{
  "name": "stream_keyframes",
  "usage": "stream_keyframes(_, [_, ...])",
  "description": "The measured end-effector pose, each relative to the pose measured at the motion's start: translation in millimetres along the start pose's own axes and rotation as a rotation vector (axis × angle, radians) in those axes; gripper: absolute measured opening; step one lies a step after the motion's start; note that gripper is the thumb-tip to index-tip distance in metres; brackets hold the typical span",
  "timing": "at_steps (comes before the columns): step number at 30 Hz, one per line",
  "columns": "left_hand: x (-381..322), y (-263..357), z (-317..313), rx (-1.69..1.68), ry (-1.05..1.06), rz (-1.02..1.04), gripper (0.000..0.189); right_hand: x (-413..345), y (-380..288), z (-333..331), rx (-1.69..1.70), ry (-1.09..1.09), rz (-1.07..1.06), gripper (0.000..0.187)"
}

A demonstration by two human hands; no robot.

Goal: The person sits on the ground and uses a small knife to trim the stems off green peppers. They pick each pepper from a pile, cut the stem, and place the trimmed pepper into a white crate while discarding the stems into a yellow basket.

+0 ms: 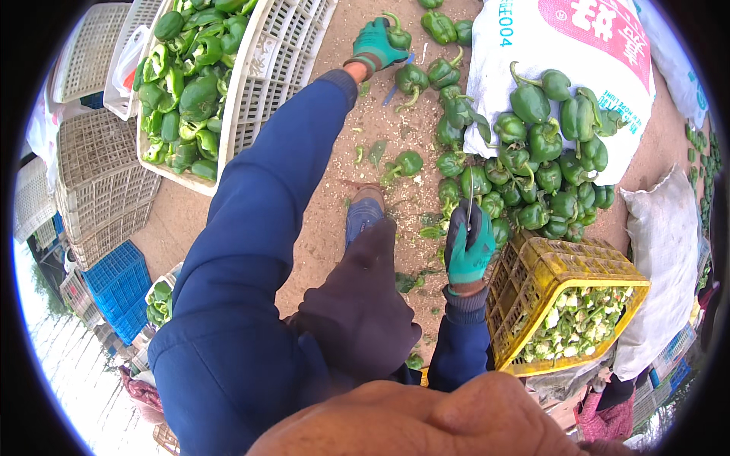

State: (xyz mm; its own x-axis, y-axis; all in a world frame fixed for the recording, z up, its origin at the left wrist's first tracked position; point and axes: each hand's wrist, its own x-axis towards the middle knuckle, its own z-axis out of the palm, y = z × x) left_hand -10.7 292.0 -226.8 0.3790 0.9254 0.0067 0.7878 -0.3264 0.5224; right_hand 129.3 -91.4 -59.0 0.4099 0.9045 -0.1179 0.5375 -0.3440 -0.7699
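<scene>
My left hand (377, 44), in a green glove, reaches far forward with its fingers around a whole green bell pepper (399, 37) that has its stem on. My right hand (470, 245), also gloved, grips a knife (470, 196) whose narrow blade points forward over the edge of a pepper heap. That heap of whole green peppers (547, 176) lies on the ground and partly on a white woven sack (570, 51). Loose peppers (412, 81) lie just below my left hand. Cut and whole peppers (197, 97) fill a white plastic crate (268, 74) at the left.
A yellow crate (502, 296) at the right holds cored pepper scraps (576, 325). Beyond it lies a stuffed white sack (664, 222). Stacked pale crates (102, 176) and blue crates (120, 290) stand at the left. Another person (607, 416) shows at the lower right.
</scene>
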Motion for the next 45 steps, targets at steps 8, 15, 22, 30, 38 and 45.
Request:
stream_keyframes(8, [-169.0, 44.9, -87.4, -1.081, -0.313, -0.001, 0.067, 27.8, -34.6, 39.2, 0.160, -0.093, -0.111, 0.026])
stream_keyframes(15, [-213.4, 98.2, -122.6, -0.893, -0.371, -0.017, 0.078, 11.6, -47.0, 37.6, 0.105, -0.101, -0.075, 0.024])
stream_keyframes(22, [-217.7, 110.8, -115.3, -0.984, -0.262, -0.019, 0.080, -8.7, -16.0, 33.6, 0.089, -0.146, -0.080, 0.023])
stream_keyframes(30, [-215.8, 113.2, -135.3, -1.232, -0.652, -0.214, 0.075, -22.9, -18.2, 7.1, 0.516, -0.190, 0.498, 0.060])
stream_keyframes(38, [-263.5, 150.1, -126.7, -1.145, -0.766, -0.172, 0.068, 3.2, -40.4, 9.4, 0.937, -0.211, 0.419, 0.082])
stream_keyframes(45, [-281.8, 140.4, -118.1, -1.073, -0.723, -0.256, 0.055, -19.9, -55.8, 7.6, 0.924, -0.266, 0.537, 0.067])
